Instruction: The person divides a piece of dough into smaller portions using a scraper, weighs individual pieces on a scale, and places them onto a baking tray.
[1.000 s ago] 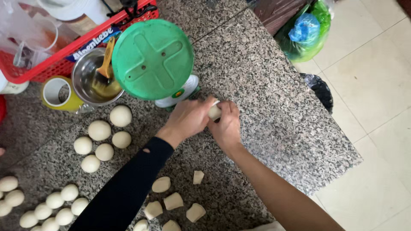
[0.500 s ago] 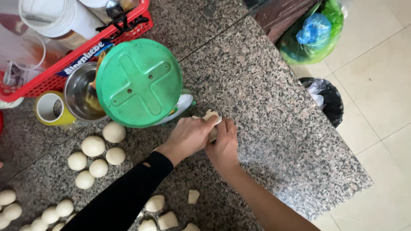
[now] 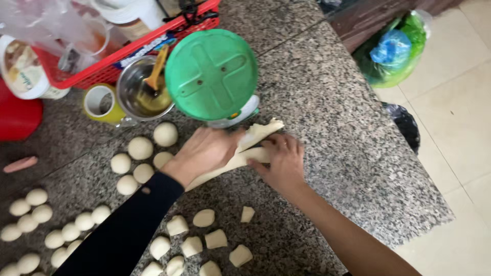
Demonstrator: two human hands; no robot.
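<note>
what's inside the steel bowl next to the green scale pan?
The steel bowl holds a yellowish liquid pool and a brush with a yellow-orange handle. The green scale pan overlaps the bowl's right edge, hiding that part.

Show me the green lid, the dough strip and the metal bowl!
green lid (image 3: pixel 211 74), head view, middle of its top.
dough strip (image 3: pixel 255 135), head view, flat part between the hands.
metal bowl (image 3: pixel 128 87), head view, left rim.

On the granite counter (image 3: pixel 327 102), the dough strip (image 3: pixel 255 145) lies under both hands — dough balls (image 3: pixel 140 148) to its left, cut dough pieces (image 3: pixel 204 237) nearer, kitchen scale (image 3: pixel 212 76) just beyond.
</note>
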